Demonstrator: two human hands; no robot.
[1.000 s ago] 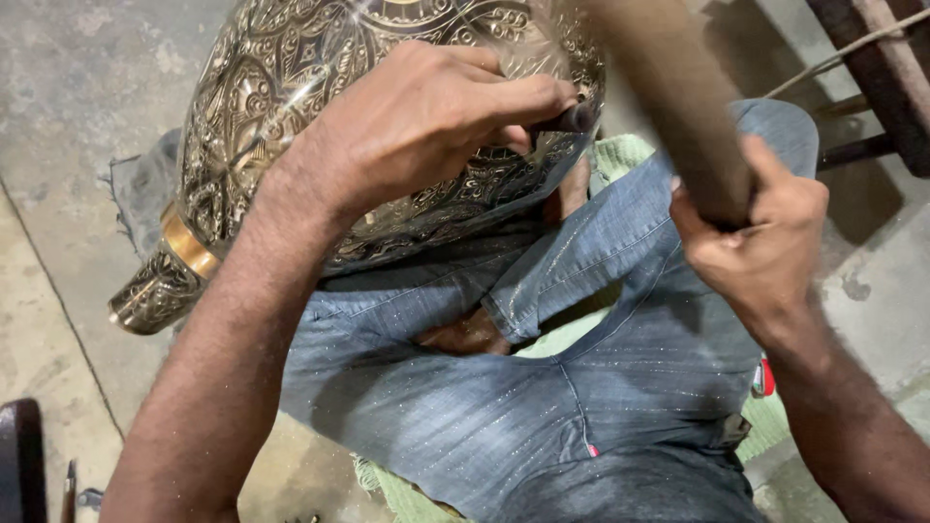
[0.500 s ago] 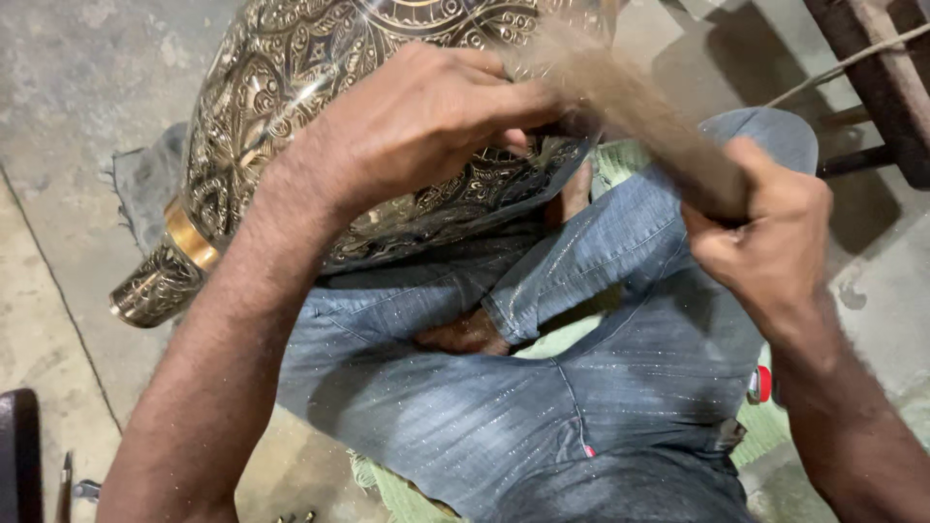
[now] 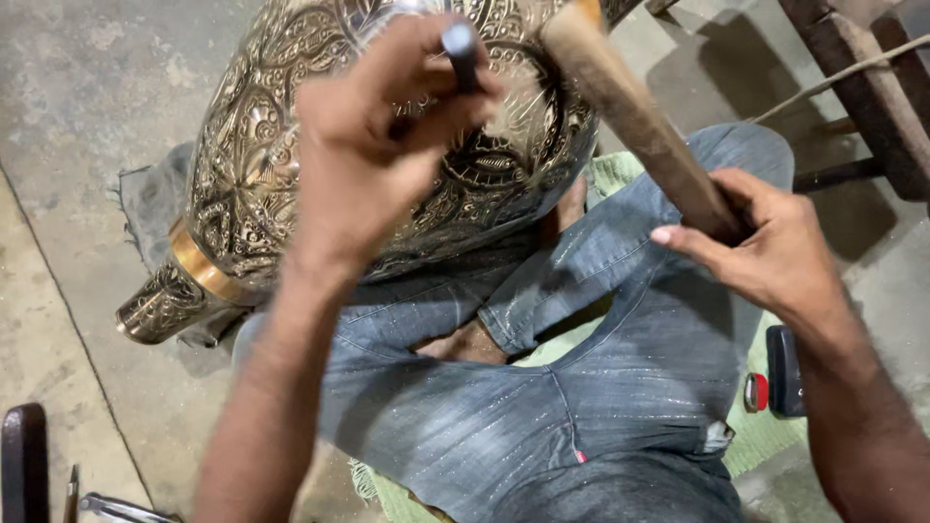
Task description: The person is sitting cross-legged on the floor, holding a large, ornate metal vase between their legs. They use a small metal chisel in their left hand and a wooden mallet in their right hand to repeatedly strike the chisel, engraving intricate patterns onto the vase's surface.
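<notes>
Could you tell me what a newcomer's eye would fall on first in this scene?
The big engraved brass vase draws the eye first, lying tilted across the seated person's lap at upper left, covered in fine patterns. Over it, the left hand holds a dark metal punch against the surface. To the right, the right hand grips a wooden hammer handle above the jeans.

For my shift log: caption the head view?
Left hand holds a punch to an engraved brass vessel; right hand grips a wooden handle.
</notes>
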